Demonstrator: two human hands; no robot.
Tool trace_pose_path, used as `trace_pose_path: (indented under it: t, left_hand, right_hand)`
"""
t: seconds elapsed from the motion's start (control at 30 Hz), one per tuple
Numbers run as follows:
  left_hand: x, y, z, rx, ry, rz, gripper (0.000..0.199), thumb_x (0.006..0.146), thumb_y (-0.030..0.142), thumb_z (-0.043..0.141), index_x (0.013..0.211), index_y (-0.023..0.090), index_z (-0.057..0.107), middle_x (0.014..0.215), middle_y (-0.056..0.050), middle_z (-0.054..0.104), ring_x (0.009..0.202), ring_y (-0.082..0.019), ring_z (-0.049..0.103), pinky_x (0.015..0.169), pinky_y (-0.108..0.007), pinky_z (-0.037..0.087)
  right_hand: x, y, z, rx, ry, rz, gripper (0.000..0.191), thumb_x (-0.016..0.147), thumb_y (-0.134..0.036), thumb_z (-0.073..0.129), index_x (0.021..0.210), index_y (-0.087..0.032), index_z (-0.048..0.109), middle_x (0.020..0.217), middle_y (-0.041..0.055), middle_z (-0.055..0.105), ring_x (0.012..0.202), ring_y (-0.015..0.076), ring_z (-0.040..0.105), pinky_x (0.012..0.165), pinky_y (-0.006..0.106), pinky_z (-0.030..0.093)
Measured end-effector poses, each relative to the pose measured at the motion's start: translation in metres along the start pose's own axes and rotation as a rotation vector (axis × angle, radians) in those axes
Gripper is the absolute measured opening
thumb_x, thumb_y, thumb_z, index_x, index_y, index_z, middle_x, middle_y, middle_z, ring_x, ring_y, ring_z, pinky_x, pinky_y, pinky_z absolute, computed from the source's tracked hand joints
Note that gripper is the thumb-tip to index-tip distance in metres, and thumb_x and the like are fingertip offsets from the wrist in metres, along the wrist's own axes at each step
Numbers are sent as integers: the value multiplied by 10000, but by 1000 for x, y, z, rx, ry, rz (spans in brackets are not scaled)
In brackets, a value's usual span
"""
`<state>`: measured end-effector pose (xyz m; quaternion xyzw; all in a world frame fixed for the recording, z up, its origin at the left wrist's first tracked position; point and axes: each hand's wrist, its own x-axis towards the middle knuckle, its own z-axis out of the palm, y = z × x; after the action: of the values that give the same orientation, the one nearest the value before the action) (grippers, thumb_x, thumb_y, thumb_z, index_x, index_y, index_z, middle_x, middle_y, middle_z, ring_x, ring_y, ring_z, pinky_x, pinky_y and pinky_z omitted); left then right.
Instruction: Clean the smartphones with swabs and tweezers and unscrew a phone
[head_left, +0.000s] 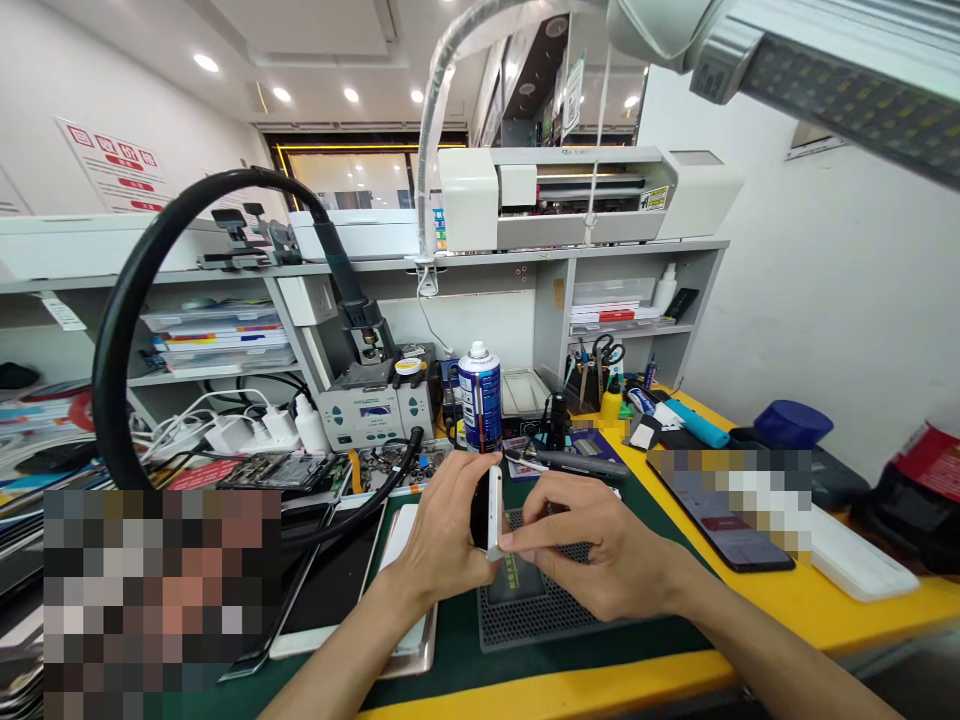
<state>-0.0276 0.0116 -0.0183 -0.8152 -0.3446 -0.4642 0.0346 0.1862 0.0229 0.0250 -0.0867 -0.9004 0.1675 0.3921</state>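
Observation:
My left hand [444, 525] is wrapped around a smartphone [493, 510], holding it on edge so that its narrow silver side faces me. Part of a dark face shows between the fingers. My right hand [592, 540] is at the phone's lower corner, its fingertips pinched together and touching the edge. Anything small between those fingertips is too hidden to make out. Beneath both hands lies a dark perforated work pad [525, 630] on a green mat [465, 645].
Tablets [330, 590] lie left of my hands, beside a blurred-out area. A blue spray can [478, 400] stands behind the phone, near a soldering station [375, 410] and a black hose [109, 330]. To the right are a dark phone [720, 520] and a white bar-shaped object [862, 555].

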Motion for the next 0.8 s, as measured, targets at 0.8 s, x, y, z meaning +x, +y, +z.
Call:
trace_pose_path:
  t: [0.8]
  left_hand:
    - [0,5,3,38,-32,45,674,692,80,602,1340,146,428,1146,-150,550,1031,-275,527,843,-401,455]
  right_hand:
    - [0,15,2,-175,210,84,331,918,-98,563,1197,-231,683,896,61,628,793,166,584,669,300,475]
